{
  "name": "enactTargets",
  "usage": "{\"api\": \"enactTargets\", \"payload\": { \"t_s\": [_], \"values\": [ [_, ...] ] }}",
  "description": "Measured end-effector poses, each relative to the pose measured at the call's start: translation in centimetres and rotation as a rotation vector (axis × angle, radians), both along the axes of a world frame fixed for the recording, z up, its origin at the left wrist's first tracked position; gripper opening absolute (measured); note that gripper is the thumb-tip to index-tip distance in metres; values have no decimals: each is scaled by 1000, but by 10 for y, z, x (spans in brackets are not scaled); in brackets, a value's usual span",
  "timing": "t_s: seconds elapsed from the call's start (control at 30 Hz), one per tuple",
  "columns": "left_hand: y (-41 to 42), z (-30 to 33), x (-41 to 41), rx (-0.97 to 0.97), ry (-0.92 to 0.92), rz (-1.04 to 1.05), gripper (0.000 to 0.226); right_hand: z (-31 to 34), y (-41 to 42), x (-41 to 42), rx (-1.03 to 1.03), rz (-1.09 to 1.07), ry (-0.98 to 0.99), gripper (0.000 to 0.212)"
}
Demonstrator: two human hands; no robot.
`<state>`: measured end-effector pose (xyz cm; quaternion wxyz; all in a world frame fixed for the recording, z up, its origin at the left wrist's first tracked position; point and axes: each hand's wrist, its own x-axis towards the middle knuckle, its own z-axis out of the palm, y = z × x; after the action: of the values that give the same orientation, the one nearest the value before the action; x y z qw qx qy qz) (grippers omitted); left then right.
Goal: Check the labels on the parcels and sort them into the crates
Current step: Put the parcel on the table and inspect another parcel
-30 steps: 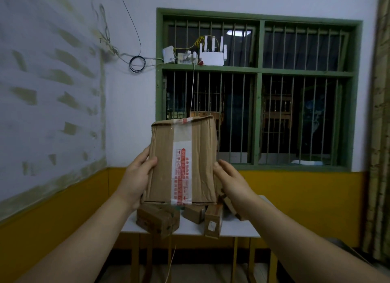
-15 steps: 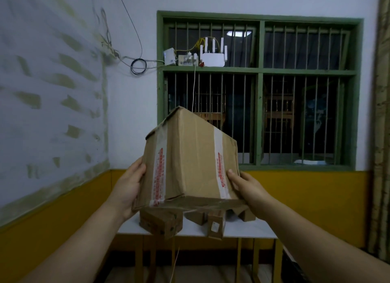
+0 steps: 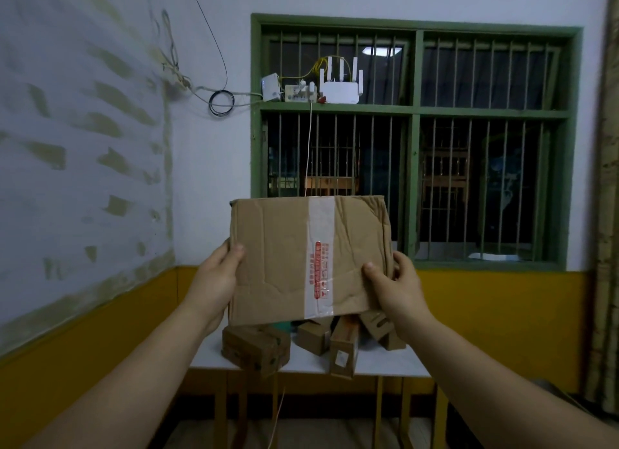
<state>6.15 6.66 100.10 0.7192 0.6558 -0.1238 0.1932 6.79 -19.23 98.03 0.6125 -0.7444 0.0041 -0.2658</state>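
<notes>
Left hand (image 3: 214, 281) and right hand (image 3: 395, 287) gripping taped box (image 3: 301, 261), facing side showing no label. Smaller parcels (image 3: 256, 349) waiting on desk (image 3: 385, 365); crates unseen; sorting looking early.

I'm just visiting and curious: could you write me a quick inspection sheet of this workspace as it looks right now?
Surface: white table by the wall.
Job's things: large taped parcel held up; small parcels on the table; no label seen on the facing side; crates not seen.
Clutter: nothing seen.
Grip: left hand and right hand hold the parcel's edges.
Cables: coiled cable on the wall.
Surroundings: barred green window, router.
</notes>
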Motion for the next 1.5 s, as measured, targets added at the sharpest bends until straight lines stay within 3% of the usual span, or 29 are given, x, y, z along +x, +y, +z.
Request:
{"api": "enactTargets", "payload": {
  "t_s": [0.1, 0.27, 0.43, 0.8, 0.93, 1.07, 1.23, 1.3, 1.37, 1.5],
  "values": [
    [-3, -4, 1, -35, -13, 25, 40, 2, 0, 0, 14, 2, -57, 47],
    [-5, -3, 4, -42, -19, 51, 42, 2, 1, 0, 62, 30, -102, 40],
    [2, -3, 11, -139, 97, 55, 57, 8, 0, -2, 198, 37, -122, 23],
    [1, -7, 8, -226, 151, 85, 44, 12, -4, -6, 201, 95, -89, 24],
    [7, -5, 11, -156, 88, 166, 38, 13, -6, -9, 205, 147, -53, 21],
    [10, -9, 9, -91, 35, 235, 38, 12, -16, -4, 218, 223, 89, 66],
    [12, -11, 5, 45, -74, 265, 27, 11, -17, -10, 276, 315, 109, 85],
    [12, -12, 5, 105, -87, 295, 31, 11, -16, -14, 280, 351, 75, 81],
    [9, -11, 7, 158, -45, 336, 40, 13, -13, -21, 227, 368, 35, 64],
    [-9, -6, 2, 325, -29, 409, 37, 14, 1, -27, 91, 302, -40, 51]
  ]
}}
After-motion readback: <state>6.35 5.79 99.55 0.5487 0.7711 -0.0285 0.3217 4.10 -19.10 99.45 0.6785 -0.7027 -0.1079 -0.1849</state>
